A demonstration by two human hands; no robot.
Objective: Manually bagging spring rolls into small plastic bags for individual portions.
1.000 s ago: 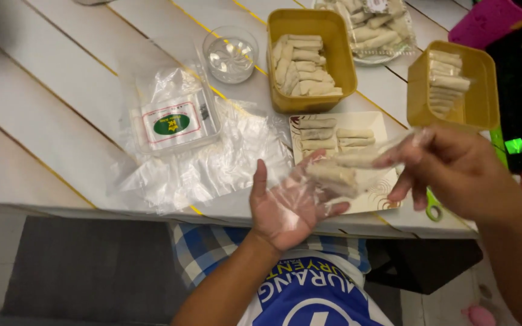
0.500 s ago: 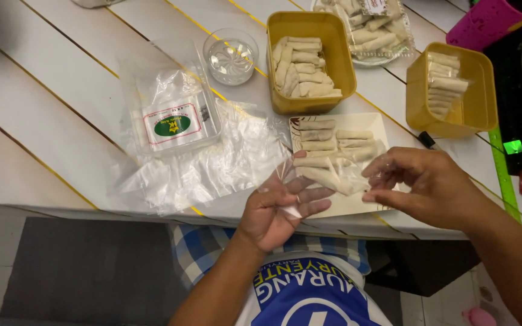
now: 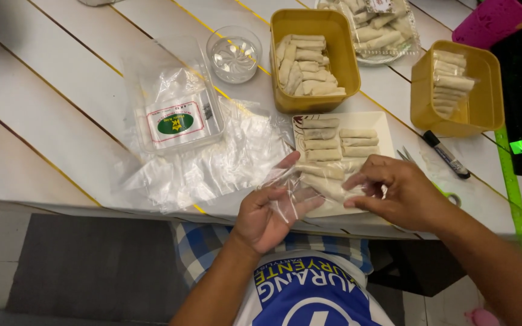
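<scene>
My left hand (image 3: 268, 212) lies palm up at the table's near edge with a small clear plastic bag (image 3: 300, 187) draped over its fingers. My right hand (image 3: 397, 192) pinches the bag's other side, thumb and fingers closed on the film. Pale spring rolls (image 3: 324, 182) show through the bag, over a white tray (image 3: 385, 130) that carries two rows of rolls.
A yellow tub (image 3: 345, 66) of rolls stands behind the tray, a second yellow tub (image 3: 484, 90) at right. Left lie a pile of clear bags (image 3: 212, 163), a clear lidded box (image 3: 173, 102) and a glass water bowl (image 3: 234, 53). A marker (image 3: 447, 154) and scissors (image 3: 439, 187) lie right.
My right hand has come down and left from a raised position to the bag. My left hand has shifted slightly right, and both now hold the bag over the tray.
</scene>
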